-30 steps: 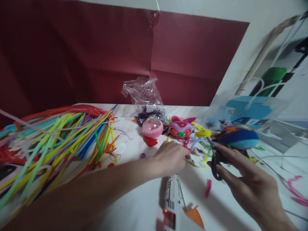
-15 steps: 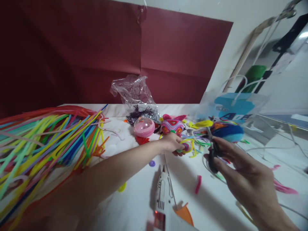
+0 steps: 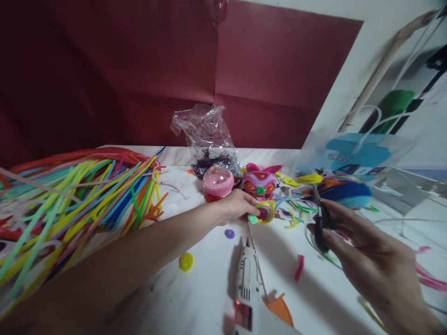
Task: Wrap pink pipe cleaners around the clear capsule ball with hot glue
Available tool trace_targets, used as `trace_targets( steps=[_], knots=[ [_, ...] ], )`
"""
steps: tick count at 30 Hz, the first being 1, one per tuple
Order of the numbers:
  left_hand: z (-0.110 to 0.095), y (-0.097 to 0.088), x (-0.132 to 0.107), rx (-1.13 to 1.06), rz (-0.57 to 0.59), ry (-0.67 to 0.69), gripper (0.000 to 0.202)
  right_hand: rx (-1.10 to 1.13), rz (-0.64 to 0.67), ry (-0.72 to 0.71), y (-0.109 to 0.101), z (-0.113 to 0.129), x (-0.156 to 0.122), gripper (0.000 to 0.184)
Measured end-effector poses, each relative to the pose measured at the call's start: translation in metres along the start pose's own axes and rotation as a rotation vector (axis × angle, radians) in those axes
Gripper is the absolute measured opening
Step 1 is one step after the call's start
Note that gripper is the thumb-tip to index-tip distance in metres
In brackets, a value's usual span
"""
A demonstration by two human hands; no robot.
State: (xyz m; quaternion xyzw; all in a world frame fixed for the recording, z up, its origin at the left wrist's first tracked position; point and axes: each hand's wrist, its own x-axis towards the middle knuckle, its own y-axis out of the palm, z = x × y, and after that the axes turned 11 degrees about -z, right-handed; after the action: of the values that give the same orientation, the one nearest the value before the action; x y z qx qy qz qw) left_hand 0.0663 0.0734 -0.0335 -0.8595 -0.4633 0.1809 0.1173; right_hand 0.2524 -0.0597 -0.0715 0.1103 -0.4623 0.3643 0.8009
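My left hand (image 3: 240, 207) reaches across the table, its fingers closed on a coiled pipe-cleaner piece (image 3: 264, 214). That piece has a pink-purple centre, a yellow loop around it and a mint-green bit by the fingertips. In my right hand (image 3: 370, 251) are scissors with black handles (image 3: 320, 228), their blades pointing up and away. Just behind my left hand sits a pink pipe-cleaner animal head (image 3: 260, 182) with orange eyes and a green nose. Beside it lies a clear-topped pink ball (image 3: 218, 181). A white glue gun (image 3: 246, 279) with a red light rests in front.
Many loose coloured pipe cleaners (image 3: 104, 195) cover the left side. A clear plastic bag (image 3: 206, 135) holds dark strands at the back. Small yellow (image 3: 186, 262) and purple (image 3: 229, 233) coils lie in front. A blue-printed carrier bag (image 3: 359, 153) and wires stand right.
My left hand has drawn a little left with the coiled piece, away from the scissors. The camera view has turned slightly left, so the table things appear further right.
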Motion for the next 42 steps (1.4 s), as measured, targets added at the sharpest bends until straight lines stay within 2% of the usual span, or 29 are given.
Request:
trace_targets(
  steps=[6,10,13,17,20,26,33,35,36,38,42],
  knots=[
    [-0.001,-0.009,-0.019,-0.158,-0.136,0.097,0.018,0.007,0.052,0.027,0.002,-0.001,-0.001,0.036],
    [0.003,-0.014,-0.027,-0.236,-0.121,0.166,0.021,0.003,0.063,0.017,0.002,0.0,-0.002,0.037],
    [0.003,-0.016,-0.032,-0.258,-0.1,0.21,0.03,-0.012,0.082,0.015,0.001,0.001,-0.003,0.036],
    [0.003,-0.015,-0.039,-0.267,-0.103,0.246,0.04,-0.035,0.09,-0.001,0.001,0.001,-0.003,0.036],
    [0.004,-0.014,-0.041,-0.257,-0.115,0.268,0.04,-0.041,0.102,-0.026,0.0,-0.001,-0.004,0.038],
    [0.009,-0.014,-0.028,-0.165,-0.164,0.32,0.04,-0.025,0.119,-0.088,0.003,0.002,-0.003,0.037],
    [0.011,0.01,-0.002,-0.048,0.021,0.353,0.027,0.013,0.235,-0.195,0.011,0.008,-0.005,0.035],
    [0.015,0.016,0.001,-0.012,0.027,0.358,0.013,0.016,0.266,-0.196,0.012,0.007,-0.007,0.036],
    [0.017,0.017,0.002,-0.001,0.003,0.363,0.007,0.011,0.277,-0.195,0.013,0.006,-0.007,0.037],
    [0.02,0.015,0.0,-0.004,-0.1,0.376,0.012,-0.011,0.281,-0.198,0.013,0.005,-0.008,0.038],
    [0.021,0.0,-0.021,-0.098,-0.448,0.452,0.01,-0.093,0.263,-0.238,0.011,0.004,-0.009,0.036]
  ],
)
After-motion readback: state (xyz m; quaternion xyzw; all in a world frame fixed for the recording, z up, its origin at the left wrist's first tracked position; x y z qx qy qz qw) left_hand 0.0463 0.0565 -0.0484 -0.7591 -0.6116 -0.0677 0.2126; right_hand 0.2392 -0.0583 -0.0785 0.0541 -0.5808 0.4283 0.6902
